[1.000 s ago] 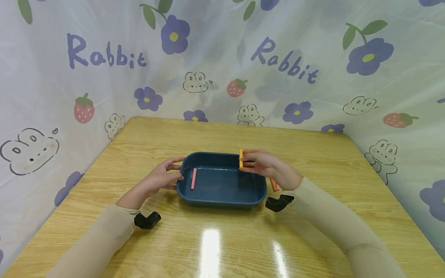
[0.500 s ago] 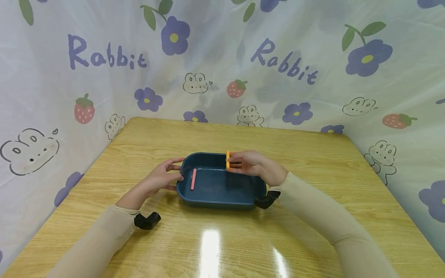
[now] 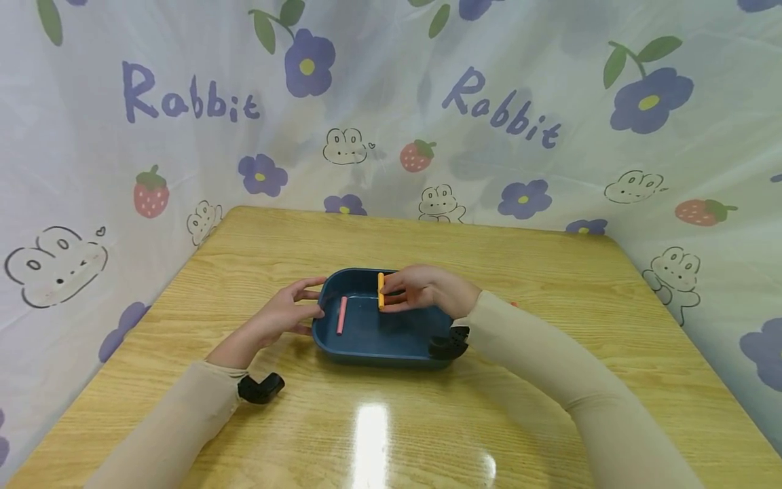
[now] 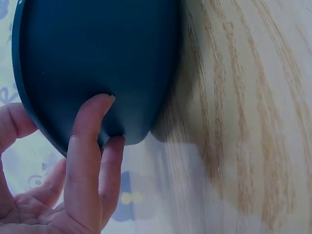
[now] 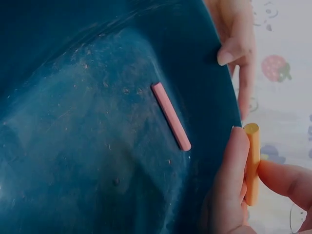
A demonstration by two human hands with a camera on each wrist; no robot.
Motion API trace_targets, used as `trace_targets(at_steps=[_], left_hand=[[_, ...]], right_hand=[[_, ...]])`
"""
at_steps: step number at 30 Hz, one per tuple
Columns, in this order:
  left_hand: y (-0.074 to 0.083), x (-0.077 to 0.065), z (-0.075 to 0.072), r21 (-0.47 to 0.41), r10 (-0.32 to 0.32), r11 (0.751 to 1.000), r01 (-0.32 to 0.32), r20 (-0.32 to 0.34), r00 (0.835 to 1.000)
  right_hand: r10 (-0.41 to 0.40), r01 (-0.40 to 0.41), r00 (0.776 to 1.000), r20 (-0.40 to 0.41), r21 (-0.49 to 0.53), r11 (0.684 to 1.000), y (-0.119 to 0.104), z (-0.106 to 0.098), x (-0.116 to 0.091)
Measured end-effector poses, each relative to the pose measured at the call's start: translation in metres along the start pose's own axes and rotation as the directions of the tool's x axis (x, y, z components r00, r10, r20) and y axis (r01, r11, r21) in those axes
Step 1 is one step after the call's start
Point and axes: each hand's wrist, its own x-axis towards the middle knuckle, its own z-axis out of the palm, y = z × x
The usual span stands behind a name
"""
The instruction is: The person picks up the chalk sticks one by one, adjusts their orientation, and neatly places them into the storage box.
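A dark blue tray with rounded corners and raised walls stands on the wooden table. At its left end my left hand grips the wall, fingers spread along the outside and a fingertip at the rim. My right hand pinches a yellow chalk stick between thumb and fingers, above the tray near its far wall. In the head view this yellow stick stands nearly in line with the tray's short side. Inside the tray, near the left end, a pink chalk stick lies flat on the bottom.
The wooden table extends around the tray, up to a white cloth backdrop with flowers and rabbits. A reddish tip peeks out behind my right forearm. Black wrist devices jut from both sleeves.
My right hand has carried the yellow chalk stick leftward, from the tray's right part to its middle, and slightly lower. The left hand and the pink chalk stick stay in place.
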Motion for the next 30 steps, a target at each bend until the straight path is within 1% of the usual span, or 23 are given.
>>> trace_targets(at_steps=[5,11,20,30], left_hand=[[-0.001,0.001,-0.001,0.002,0.005,1.0,-0.005,0.001,1.0],[-0.001,0.001,0.0,-0.013,0.002,1.0,-0.002,0.005,1.0],[-0.003,0.002,-0.002,-0.022,0.007,1.0,-0.007,0.016,1.0],[-0.004,0.001,-0.002,-0.037,0.01,0.999,-0.009,0.028,1.0]], right_hand=[[0.044,-0.044,0.999,0.01,-0.012,0.999,-0.001,0.011,0.009],[0.079,-0.078,0.997,0.023,-0.062,0.995,0.002,0.022,0.019],[0.114,-0.116,0.993,-0.019,-0.169,0.979,0.003,0.039,0.034],[0.143,-0.146,0.989,-0.028,-0.193,0.97,0.009,0.048,0.044]])
